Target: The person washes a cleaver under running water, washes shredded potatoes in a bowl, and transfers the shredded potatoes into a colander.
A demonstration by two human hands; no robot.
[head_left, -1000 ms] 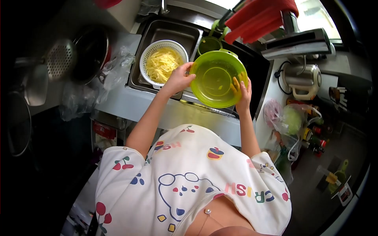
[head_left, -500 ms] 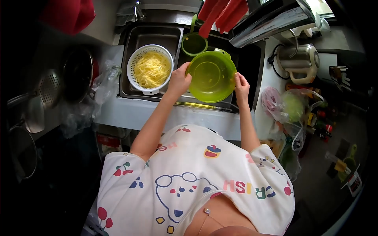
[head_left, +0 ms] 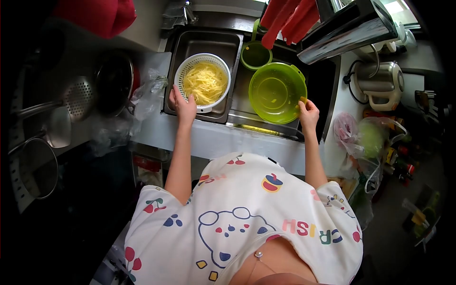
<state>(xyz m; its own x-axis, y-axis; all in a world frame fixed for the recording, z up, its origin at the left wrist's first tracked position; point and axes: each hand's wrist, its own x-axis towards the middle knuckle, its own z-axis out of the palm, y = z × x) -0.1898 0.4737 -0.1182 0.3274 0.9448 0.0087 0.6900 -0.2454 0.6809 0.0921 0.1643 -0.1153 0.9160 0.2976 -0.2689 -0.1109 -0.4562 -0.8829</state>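
Note:
A white colander (head_left: 177, 76) heaped with pale yellow shreds (head_left: 205, 83), which look like shredded potato, sits in the left sink basin. At its lower-left rim is my left hand (head_left: 184, 110), with the fingers along the outside and the thumb over the edge. To the right, a translucent green bowl (head_left: 277, 92) hangs slightly tilted over the right side of the sink, a few small yellow bits inside. My right hand (head_left: 308, 115) pinches its right rim between thumb and fingers.
Behind the bowl stands a small green container (head_left: 255, 55) with a handle. Red gloves (head_left: 289, 19) hang above the sink. An electric kettle (head_left: 380, 83) and bagged vegetables (head_left: 370, 137) are on the right; a skimmer (head_left: 77, 98) and a pan (head_left: 114, 83) hang left.
My left hand has let go of the green bowl and moved left to the colander's rim. My right hand keeps hold of the bowl. The whole view has shifted slightly.

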